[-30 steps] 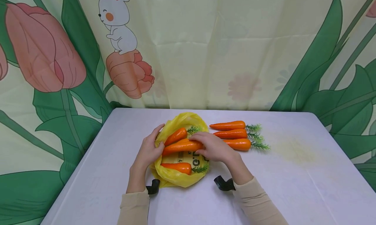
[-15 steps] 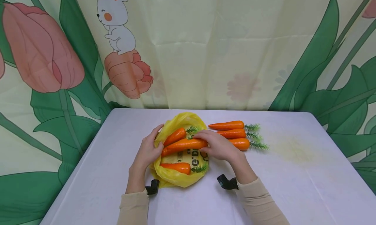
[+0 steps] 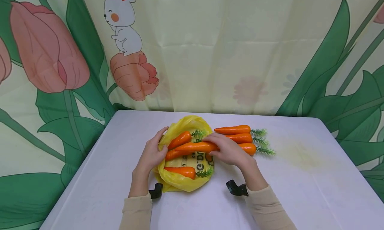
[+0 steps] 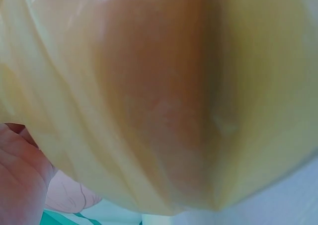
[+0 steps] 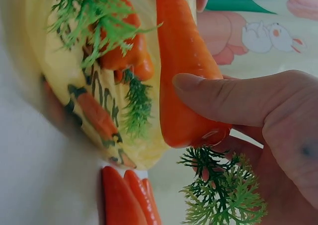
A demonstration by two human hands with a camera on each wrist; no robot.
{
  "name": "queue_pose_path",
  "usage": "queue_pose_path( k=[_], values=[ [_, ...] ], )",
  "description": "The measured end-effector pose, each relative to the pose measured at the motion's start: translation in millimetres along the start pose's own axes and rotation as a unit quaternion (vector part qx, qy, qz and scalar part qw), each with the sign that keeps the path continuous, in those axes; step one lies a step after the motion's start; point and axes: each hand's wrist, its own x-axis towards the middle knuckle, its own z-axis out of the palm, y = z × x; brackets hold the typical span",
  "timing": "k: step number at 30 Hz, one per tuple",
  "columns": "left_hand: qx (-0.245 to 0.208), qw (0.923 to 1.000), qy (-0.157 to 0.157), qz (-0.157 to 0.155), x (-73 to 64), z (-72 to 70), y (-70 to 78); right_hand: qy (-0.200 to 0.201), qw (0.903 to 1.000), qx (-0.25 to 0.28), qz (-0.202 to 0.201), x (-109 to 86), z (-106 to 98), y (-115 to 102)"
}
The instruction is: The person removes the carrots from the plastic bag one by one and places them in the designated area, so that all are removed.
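My right hand (image 3: 228, 150) pinches a carrot (image 3: 199, 147) by its thick end, thumb on one side. In the right wrist view its green leaves (image 5: 223, 190) hang below the palm. The narrow part of this carrot reaches over the mouth of a yellow plastic bag (image 3: 192, 120). My left hand (image 3: 152, 154) grips the bag's left rim between thumb and fingers. Inside the bag lie an upper carrot (image 3: 180, 140), a lower carrot (image 3: 181, 171) and another carrot (image 3: 171, 155) partly hidden under the held one. The left wrist view is filled by the blurred bag (image 4: 268, 96).
Three carrots lie side by side right of the bag: a back carrot (image 3: 232, 129), a middle carrot (image 3: 241, 138) and a front carrot (image 3: 249, 149), partly behind my right hand. A white-covered table (image 3: 300, 186) bears everything, with a printed curtain (image 3: 192, 73) behind it.
My right hand has moved a little to the right, drawing the held carrot with it, so more of the carrot beneath shows. The left hand stays at the bag's rim.
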Motion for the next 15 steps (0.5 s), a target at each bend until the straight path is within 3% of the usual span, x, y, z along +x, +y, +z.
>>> queue_pose_path(
  k=[15],
  values=[
    [-0.006, 1.0000, -0.006, -0.004, 0.1, 1.4, 0.0, 0.016, 0.9998, 0.007, 0.001, -17.8, -3, 21]
  ],
)
